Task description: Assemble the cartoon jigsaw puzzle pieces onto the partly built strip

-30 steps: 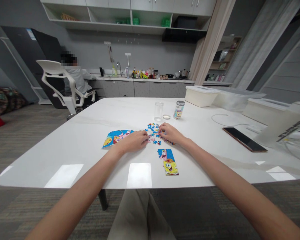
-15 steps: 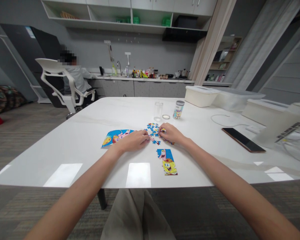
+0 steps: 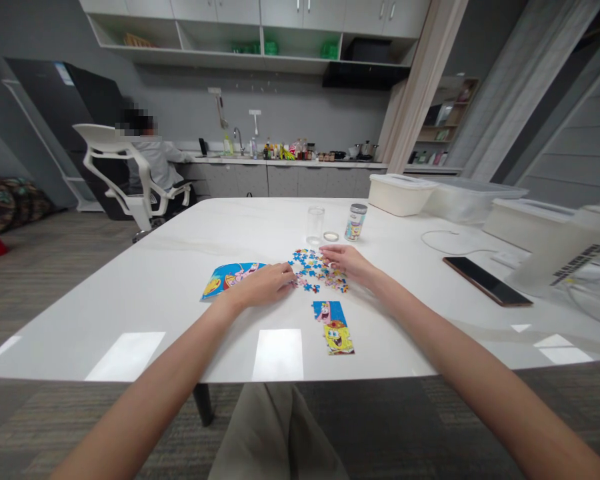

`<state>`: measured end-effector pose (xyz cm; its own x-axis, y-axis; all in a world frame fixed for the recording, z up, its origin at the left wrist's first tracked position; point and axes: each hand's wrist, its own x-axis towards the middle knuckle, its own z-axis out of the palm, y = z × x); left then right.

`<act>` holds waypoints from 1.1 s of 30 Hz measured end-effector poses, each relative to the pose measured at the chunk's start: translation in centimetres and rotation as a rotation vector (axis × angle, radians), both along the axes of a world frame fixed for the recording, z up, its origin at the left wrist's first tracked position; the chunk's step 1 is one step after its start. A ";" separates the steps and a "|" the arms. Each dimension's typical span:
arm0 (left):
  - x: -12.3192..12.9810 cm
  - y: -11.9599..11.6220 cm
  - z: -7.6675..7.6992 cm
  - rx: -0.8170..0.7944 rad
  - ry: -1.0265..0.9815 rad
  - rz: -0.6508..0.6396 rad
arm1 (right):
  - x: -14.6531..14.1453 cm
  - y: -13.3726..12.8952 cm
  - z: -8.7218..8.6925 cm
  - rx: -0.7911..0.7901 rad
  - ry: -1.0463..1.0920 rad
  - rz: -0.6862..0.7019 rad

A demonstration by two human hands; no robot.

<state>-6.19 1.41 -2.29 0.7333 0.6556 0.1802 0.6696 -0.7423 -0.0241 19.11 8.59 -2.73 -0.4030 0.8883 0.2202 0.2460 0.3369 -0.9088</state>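
Observation:
Loose blue, pink and yellow puzzle pieces [image 3: 310,272] lie in a pile on the white table. My left hand [image 3: 273,283] rests at the pile's left edge with curled fingers; what they hold, if anything, is hidden. Over the right side of the pile is my right hand [image 3: 347,261], fingers apart, nothing seen in it. A joined puzzle section [image 3: 335,328] with a pink and a yellow character lies nearer to me. The picture sheet [image 3: 225,279] is partly under or behind my left hand.
Behind the pile stand a clear jar [image 3: 315,225], a metal-rimmed lid [image 3: 331,237] and a printed jar [image 3: 355,223]. A phone [image 3: 486,281], cables and storage boxes [image 3: 400,195] are at right. A person [image 3: 155,163] sits back left.
My right hand has opened and shifted slightly, uncovering more pieces at the pile's right side. My left hand stays nearly in place. The view has tilted slightly.

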 end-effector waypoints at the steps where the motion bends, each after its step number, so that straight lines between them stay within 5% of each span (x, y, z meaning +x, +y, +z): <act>1: 0.0 0.0 0.0 -0.001 -0.001 0.000 | 0.0 0.0 0.0 0.032 0.018 -0.021; 5: 0.0 0.1 -0.2 -0.002 -0.009 -0.001 | -0.5 -0.1 -0.1 0.034 0.082 -0.066; 17: -0.1 0.2 -0.3 0.006 -0.046 -0.013 | -0.9 -0.8 -0.4 -0.337 0.119 0.056; 33: -0.2 0.3 -0.3 -0.010 -0.016 -0.004 | -0.8 -1.5 0.0 -0.458 0.125 0.123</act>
<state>-6.36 1.72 -2.56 0.7328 0.6548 0.1851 0.6671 -0.7450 -0.0057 18.29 7.13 -2.75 -0.5065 0.8526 -0.1289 0.1088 -0.0851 -0.9904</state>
